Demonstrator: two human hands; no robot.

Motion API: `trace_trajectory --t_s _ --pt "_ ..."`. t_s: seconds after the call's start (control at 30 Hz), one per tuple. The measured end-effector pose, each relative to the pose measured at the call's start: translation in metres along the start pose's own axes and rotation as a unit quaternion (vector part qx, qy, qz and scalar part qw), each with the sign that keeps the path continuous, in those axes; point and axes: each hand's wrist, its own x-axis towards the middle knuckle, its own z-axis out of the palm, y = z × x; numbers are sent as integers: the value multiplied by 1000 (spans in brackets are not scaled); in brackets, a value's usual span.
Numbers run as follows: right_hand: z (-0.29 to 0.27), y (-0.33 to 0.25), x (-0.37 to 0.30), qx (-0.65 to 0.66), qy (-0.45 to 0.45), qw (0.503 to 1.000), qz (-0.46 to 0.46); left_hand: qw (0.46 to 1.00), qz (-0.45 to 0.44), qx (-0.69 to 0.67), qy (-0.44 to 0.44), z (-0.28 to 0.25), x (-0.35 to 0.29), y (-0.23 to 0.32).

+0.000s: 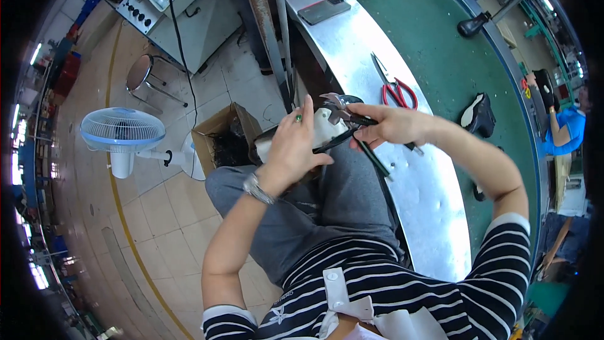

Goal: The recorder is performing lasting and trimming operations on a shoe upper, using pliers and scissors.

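Above my lap lies a black shoe with a white underside [326,128], its sole side turned up. My left hand [290,146] is wrapped along its near left side, with the thumb spread away. In my right hand [395,126] is a pair of pliers [343,113], gripped by the handles, one dark green handle slanting down below the fingers. The jaws are at the far right edge of the shoe. Whether they pinch its material, I cannot tell. My hands hide part of the shoe.
Right of my lap runs a metal bench [434,214] with red-handled scissors [398,91] and a phone [324,9]. Beyond it, a green conveyor belt [434,44] carries a black-and-white shoe [478,114]. A cardboard box [204,151], a fan [123,127] and a stool [139,74] stand left.
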Motion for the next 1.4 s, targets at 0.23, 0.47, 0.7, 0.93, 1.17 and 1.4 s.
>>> trace_trajectory --t_s 0.23,0.47,0.7,0.93,1.17,1.4 --pt "57 51 -5 -142 199 960 -138 997 -4 -11 78 17 -21 13" --pt "75 75 -4 -204 282 912 -218 991 46 28 120 23 -31 12" --pt "25 10 -34 -452 171 868 -115 980 90 100 145 38 -35 -1" --pt "48 20 17 -374 309 860 -159 979 99 122 132 35 -29 -1" --pt "45 29 14 -215 367 893 -149 974 96 144 147 43 -29 1" --pt "47 17 4 -218 346 897 -168 972 77 152 159 43 -33 1"
